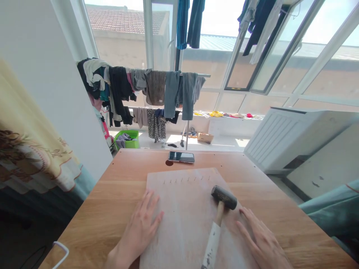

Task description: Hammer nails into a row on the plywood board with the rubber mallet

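Note:
A pale wooden board (179, 224) lies flat on the table, with a row of several nails (188, 179) standing up near its far edge. My left hand (143, 220) rests over the board's left edge, fingers stretched out and holding nothing. On the right side of the board lies a mallet (214, 235); its black head points away from me and its white-wrapped handle runs toward me. My right hand (259, 235) is at the board's right edge, beside the mallet, with its fingers extended and apart.
The wooden table (98, 220) carries a phone (181, 157) at its far edge, beside a dark round hole (169, 163). Beyond stand a clothes rack (206, 75) with laundry and a green basket (134, 142). A white cord (62, 252) shows at the lower left.

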Tool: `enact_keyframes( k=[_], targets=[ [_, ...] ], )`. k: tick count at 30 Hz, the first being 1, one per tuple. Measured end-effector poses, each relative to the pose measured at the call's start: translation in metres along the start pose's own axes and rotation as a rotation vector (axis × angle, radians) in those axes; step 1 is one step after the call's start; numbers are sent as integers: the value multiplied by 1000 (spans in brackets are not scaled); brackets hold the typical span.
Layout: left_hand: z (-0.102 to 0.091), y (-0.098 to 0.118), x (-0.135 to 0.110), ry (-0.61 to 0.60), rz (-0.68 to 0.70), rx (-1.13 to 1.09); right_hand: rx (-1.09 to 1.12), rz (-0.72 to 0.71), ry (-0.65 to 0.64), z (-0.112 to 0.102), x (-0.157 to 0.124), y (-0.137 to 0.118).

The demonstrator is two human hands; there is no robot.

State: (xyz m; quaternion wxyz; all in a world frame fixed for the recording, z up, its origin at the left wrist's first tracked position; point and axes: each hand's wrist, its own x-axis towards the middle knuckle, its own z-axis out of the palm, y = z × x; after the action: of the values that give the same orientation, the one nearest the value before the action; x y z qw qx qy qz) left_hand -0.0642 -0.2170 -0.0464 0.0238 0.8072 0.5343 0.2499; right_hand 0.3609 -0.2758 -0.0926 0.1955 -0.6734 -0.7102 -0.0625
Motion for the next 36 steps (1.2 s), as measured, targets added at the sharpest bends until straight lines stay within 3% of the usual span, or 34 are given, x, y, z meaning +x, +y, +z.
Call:
enact_keyframes(
  k=[5,10,15,19,22,25,31,36],
  targets=[
    [-10,-24,-4,-8,-81,-17,-51,-62,-46,2,-4,-27],
    [-8,-29,0,-9,-91,-45,-7,-17,-4,-7,0,-37],
    [3,-21,2,34,-76,-29,132,157,100,-44,50,-43],
    [0,-15,28,10,-90,4,214,98,-20,-56,120,-61],
    [-9,-16,63,-6,-174,48,236,-18,-186,-45,171,-77],
    [-15,-25,90,86,-214,118,227,-96,-359,-33,205,-89],
    [-1,-38,104,-34,-76,-359,196,-147,-476,-29,215,-107],
    [8,-41,114,-32,-87,-487,164,-168,-553,-33,215,-122]
  ],
)
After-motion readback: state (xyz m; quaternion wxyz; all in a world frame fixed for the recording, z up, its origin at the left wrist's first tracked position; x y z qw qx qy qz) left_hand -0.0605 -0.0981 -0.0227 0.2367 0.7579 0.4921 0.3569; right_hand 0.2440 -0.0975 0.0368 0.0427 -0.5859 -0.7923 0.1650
